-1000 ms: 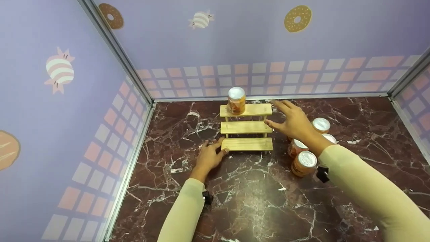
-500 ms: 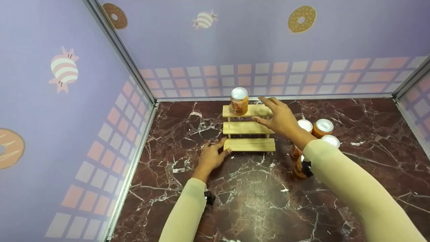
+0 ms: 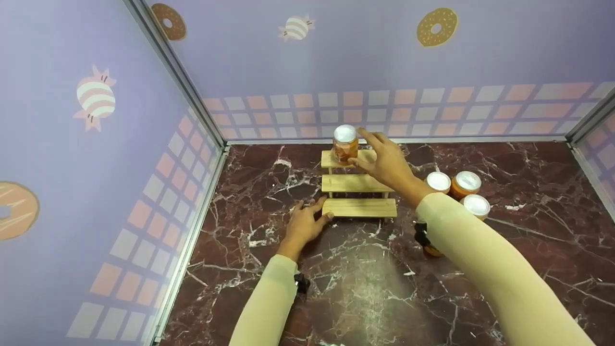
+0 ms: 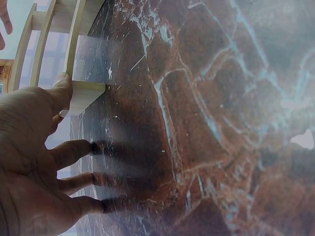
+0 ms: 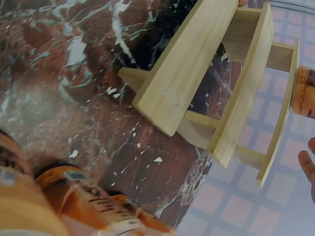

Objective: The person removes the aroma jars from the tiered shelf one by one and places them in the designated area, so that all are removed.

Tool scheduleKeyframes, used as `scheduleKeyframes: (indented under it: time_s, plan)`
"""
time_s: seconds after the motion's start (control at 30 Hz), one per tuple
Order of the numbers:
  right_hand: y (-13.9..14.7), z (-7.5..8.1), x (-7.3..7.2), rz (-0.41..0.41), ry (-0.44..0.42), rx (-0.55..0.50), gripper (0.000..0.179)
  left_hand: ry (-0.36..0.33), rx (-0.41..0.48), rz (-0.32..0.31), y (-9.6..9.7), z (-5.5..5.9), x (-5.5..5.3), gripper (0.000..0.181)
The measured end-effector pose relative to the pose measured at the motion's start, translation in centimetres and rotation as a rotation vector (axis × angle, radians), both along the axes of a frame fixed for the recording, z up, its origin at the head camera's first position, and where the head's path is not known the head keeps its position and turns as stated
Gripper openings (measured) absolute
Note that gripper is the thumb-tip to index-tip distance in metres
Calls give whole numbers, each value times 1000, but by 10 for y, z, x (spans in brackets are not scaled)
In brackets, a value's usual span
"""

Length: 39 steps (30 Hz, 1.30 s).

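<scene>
A three-step wooden stand is set on the marble-patterned table. On the left part of its top step stands an orange jar with a white lid. My left hand pinches the left end of the lowest step between thumb and index finger, its other fingertips down at the table. My right hand reaches over the top step, thumb and fingers spread at the jar's right side. In the right wrist view, a gap shows between those fingers and the jar.
Right of the stand several more orange jars stand grouped, some partly hidden under my right forearm. A purple panel wall rises close behind the stand. Another panel bounds the left side.
My right hand has moved left, from beyond the stand's right end to the jar on the top step. My left hand stays at the lowest step. The head view has shifted slightly.
</scene>
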State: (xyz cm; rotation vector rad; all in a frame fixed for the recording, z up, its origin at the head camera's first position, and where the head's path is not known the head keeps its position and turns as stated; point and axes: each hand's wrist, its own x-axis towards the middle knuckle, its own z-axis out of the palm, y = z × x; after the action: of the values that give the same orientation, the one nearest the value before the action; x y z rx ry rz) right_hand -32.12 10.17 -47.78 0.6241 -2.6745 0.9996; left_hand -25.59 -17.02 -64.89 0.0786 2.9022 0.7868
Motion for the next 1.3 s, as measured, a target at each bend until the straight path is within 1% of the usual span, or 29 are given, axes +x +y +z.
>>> scheduleKeyframes:
  time_s: [0.2, 0.47, 0.77, 0.9, 1.0, 1.17, 1.3]
  plan:
    - [-13, 3, -4, 0, -47, 0, 84, 9, -2, 3, 0, -2, -1, 75]
    - [-25, 1, -10, 7, -32, -13, 81, 41, -5, 3, -1, -3, 1, 75]
    - [-32, -2, -14, 0, -25, -52, 74, 40, -23, -14, 0, -3, 1, 76]
    - [-33, -1, -15, -1, -47, -46, 74, 27, -24, -16, 1, -1, 1, 78]
    - [-34, 0, -15, -5, -61, -45, 74, 29, -17, -20, 0, -1, 1, 80]
    - [-34, 1, -13, -3, -44, -45, 70, 38, -14, -30, -1, -4, 1, 86]
    - [-32, 3, -11, 7, -34, -42, 69, 44, -15, -39, -3, -4, 0, 86]
